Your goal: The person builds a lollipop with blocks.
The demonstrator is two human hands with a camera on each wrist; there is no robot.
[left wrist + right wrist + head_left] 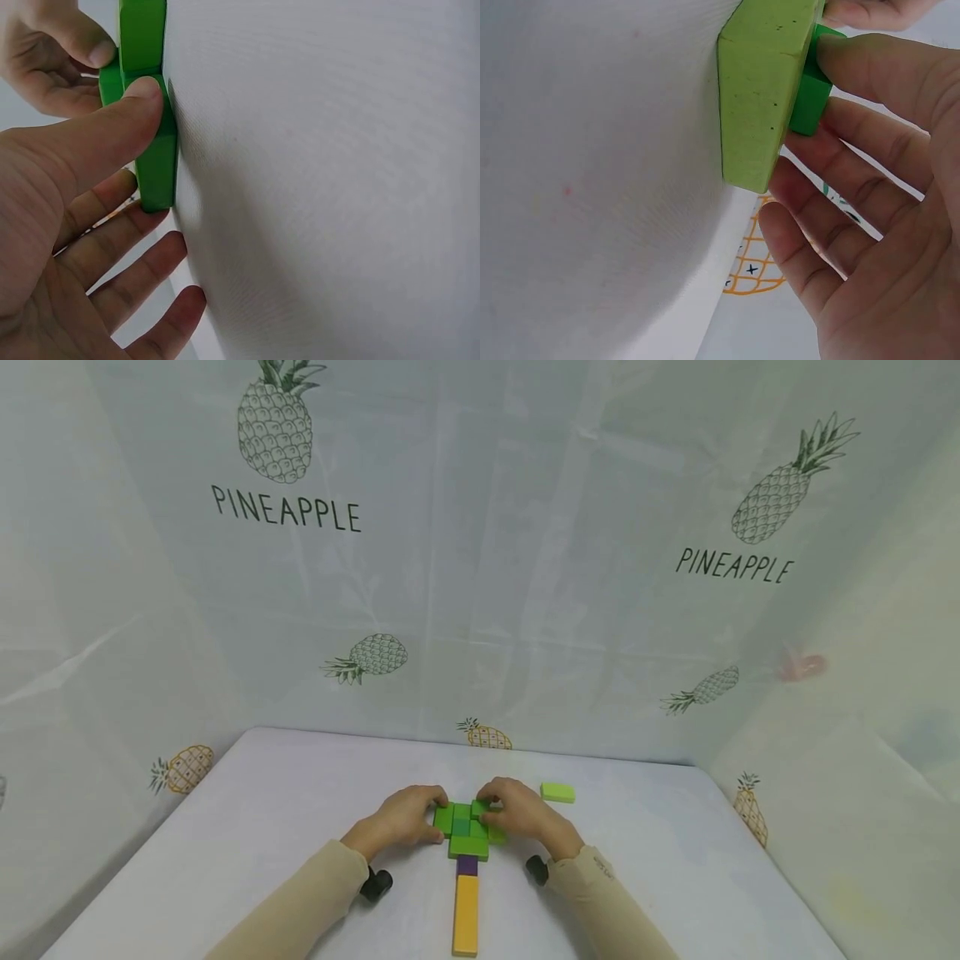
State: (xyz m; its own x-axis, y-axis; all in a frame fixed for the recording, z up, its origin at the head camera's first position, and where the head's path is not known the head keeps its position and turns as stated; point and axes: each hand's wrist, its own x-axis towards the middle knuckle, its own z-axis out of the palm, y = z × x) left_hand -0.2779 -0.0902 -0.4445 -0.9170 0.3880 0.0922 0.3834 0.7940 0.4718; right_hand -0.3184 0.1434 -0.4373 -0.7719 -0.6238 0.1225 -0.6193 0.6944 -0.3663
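Observation:
Flat wooden blocks in several greens form a cluster on the white table, around a darker teal-green square (pixel 461 827). My left hand (pixel 405 816) grips the green block (pixel 443 820) at the cluster's left side, thumb at its near end and index finger at its far end. Between thumb and fingers, my right hand (pixel 519 810) pinches a green block (pixel 808 105) at the far right of the cluster. In the right wrist view that block sits higher than the light green block (pixel 757 97) beside it. My right fingers partly cover the cluster in the head view.
A purple block (pixel 467 865) and a long yellow-orange block (pixel 465 914) run in line from the cluster towards me. One loose light green block (pixel 557 792) lies beyond my right hand. A pineapple-print sheet (pixel 480 610) hangs behind the table (pixel 637 860).

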